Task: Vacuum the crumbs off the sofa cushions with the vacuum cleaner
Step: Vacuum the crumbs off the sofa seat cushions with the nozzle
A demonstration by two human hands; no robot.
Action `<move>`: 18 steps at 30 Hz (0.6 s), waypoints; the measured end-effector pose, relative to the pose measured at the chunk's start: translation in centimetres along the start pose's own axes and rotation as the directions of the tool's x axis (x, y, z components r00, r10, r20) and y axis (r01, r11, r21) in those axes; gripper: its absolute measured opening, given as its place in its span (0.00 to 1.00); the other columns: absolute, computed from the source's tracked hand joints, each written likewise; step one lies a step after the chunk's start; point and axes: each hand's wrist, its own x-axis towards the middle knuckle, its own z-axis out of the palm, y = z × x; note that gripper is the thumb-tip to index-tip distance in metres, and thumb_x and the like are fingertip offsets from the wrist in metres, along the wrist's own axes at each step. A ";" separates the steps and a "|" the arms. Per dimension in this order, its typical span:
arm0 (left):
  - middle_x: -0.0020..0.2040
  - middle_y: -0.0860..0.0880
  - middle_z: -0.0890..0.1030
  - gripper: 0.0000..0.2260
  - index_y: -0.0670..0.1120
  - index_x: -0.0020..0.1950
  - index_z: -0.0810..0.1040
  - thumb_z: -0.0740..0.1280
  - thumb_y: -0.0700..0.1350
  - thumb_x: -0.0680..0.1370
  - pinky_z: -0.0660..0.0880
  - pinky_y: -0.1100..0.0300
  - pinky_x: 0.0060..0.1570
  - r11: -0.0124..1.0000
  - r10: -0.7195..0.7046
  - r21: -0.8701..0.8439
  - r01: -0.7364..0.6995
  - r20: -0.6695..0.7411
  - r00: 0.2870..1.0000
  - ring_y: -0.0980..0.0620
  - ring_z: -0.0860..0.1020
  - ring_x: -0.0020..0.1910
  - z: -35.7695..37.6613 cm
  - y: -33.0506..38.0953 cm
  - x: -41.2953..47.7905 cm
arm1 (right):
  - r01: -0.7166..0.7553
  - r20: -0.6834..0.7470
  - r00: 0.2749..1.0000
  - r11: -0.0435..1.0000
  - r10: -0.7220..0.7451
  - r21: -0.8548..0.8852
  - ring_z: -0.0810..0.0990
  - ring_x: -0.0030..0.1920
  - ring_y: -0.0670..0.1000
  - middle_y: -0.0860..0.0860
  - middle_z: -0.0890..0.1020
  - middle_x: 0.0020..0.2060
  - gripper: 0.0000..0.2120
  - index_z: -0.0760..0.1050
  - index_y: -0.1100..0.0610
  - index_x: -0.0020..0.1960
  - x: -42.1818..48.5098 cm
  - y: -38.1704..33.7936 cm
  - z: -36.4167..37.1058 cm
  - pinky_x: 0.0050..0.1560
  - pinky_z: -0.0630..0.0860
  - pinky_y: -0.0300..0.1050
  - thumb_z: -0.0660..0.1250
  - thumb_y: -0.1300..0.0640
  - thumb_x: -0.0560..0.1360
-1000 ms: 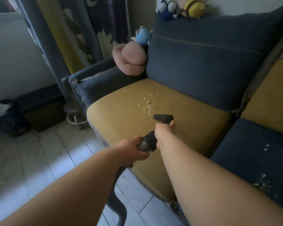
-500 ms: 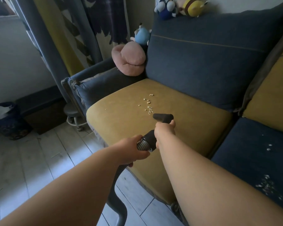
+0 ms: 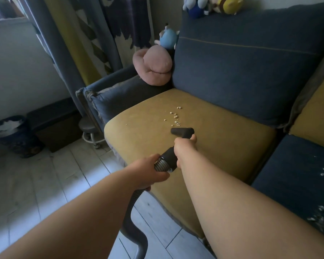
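Observation:
A black vacuum nozzle (image 3: pixel 182 132) lies on the mustard seat cushion (image 3: pixel 223 146), just below a trail of pale crumbs (image 3: pixel 175 117). My right hand (image 3: pixel 185 147) grips the black tube right behind the nozzle. My left hand (image 3: pixel 150 171) holds the ribbed hose (image 3: pixel 160 164) where it joins the tube. The grey hose (image 3: pixel 133 227) curves down toward the floor. More crumbs (image 3: pixel 320 215) lie on the dark blue seat cushion (image 3: pixel 292 176) at the right.
A blue back cushion (image 3: pixel 241 68) stands behind the seat, with plush toys (image 3: pixel 213 4) on top. A pink plush (image 3: pixel 153 66) rests on the armrest (image 3: pixel 116 94). A small stool (image 3: pixel 89 131), a dark box (image 3: pixel 54 124) and a bin (image 3: pixel 11 135) stand on the pale plank floor at the left.
The nozzle has slid a little forward along the mustard cushion into the crumb trail, and fewer crumbs lie near its mouth. Both hands keep their grip.

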 end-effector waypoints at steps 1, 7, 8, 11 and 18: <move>0.42 0.46 0.80 0.14 0.56 0.53 0.70 0.71 0.53 0.73 0.76 0.64 0.27 1.000 -0.002 0.004 0.002 -0.002 1.000 0.58 0.78 0.23 -0.1 -0.2 0.0 | 0.002 0.006 1.000 1.000 -0.002 0.003 0.67 0.69 0.63 0.58 0.61 0.73 0.30 0.50 0.50 0.77 -0.1 0.1 0.2 0.62 0.68 0.57 0.57 0.61 0.78; 0.41 0.47 0.79 0.13 0.57 0.52 0.70 0.71 0.53 0.72 0.79 0.60 0.28 0.999 0.034 -0.001 -0.034 0.046 0.998 0.55 0.79 0.25 0.8 1.0 1.2 | 0.021 -0.062 0.998 1.000 -0.020 0.017 0.68 0.68 0.63 0.59 0.63 0.73 0.30 0.50 0.51 0.76 0.3 0.0 -1.8 0.65 0.69 0.59 0.57 0.61 0.78; 0.41 0.47 0.79 0.13 0.57 0.51 0.69 0.71 0.53 0.72 0.79 0.60 0.29 0.999 0.045 -0.012 -0.044 0.059 0.997 0.56 0.78 0.24 1.2 1.4 1.6 | 0.027 -0.080 0.996 1.000 -0.026 0.012 0.68 0.68 0.63 0.59 0.63 0.73 0.30 0.50 0.51 0.76 0.3 -0.2 -2.4 0.66 0.68 0.59 0.57 0.61 0.78; 0.40 0.48 0.79 0.12 0.57 0.50 0.69 0.71 0.53 0.73 0.76 0.63 0.27 0.997 0.081 -0.013 -0.080 0.077 0.994 0.58 0.77 0.23 2.3 2.8 2.6 | 0.057 -0.127 0.991 0.998 -0.052 0.029 0.69 0.68 0.63 0.60 0.64 0.72 0.30 0.51 0.50 0.76 1.0 -0.6 -4.3 0.65 0.69 0.59 0.58 0.61 0.78; 0.42 0.48 0.79 0.15 0.56 0.55 0.69 0.70 0.54 0.73 0.75 0.63 0.26 0.999 0.041 0.000 -0.041 0.037 0.998 0.58 0.77 0.22 2.2 2.8 3.6 | 0.043 -0.116 0.992 0.999 -0.041 0.015 0.67 0.69 0.64 0.60 0.63 0.72 0.30 0.51 0.50 0.76 2.4 -1.0 -3.5 0.67 0.66 0.62 0.58 0.60 0.78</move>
